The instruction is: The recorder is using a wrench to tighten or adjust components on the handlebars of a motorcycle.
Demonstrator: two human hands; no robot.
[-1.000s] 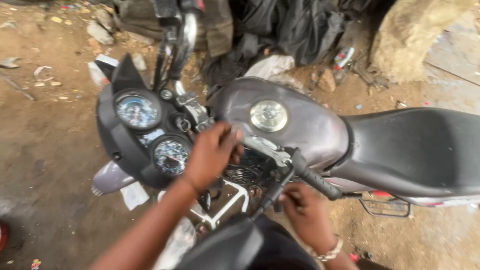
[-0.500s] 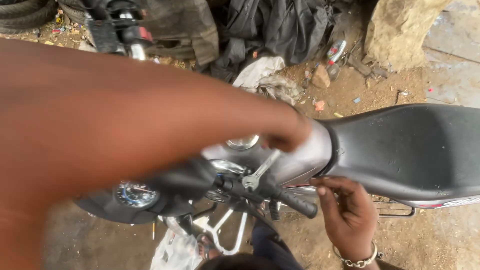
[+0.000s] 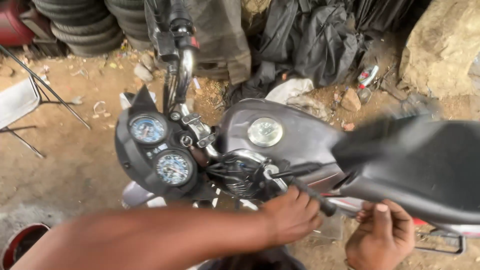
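Note:
A grey motorcycle stands below me on dirt, with its fuel tank (image 3: 295,135), round chrome filler cap (image 3: 265,131), twin dials (image 3: 160,150) and black seat (image 3: 425,170). My left hand (image 3: 292,216) reaches in from the lower left and is closed around the near handlebar grip (image 3: 320,200), whose black end sticks out past my fingers. My right hand (image 3: 381,235) sits just to the right, fingers curled and thumb up, against the bike's side under the seat's front edge. Whether it holds anything is hidden.
Stacked tyres (image 3: 80,25) lie at the top left and dark cloths and bags (image 3: 310,40) behind the bike. A large rock (image 3: 445,45) is at the top right. There is a red container (image 3: 22,242) at the bottom left and a white metal frame (image 3: 20,105) at the left edge.
My left arm swept across the view from the middle of the handlebar and came down on the near grip. My right hand shifted right, under the seat. The view also swung.

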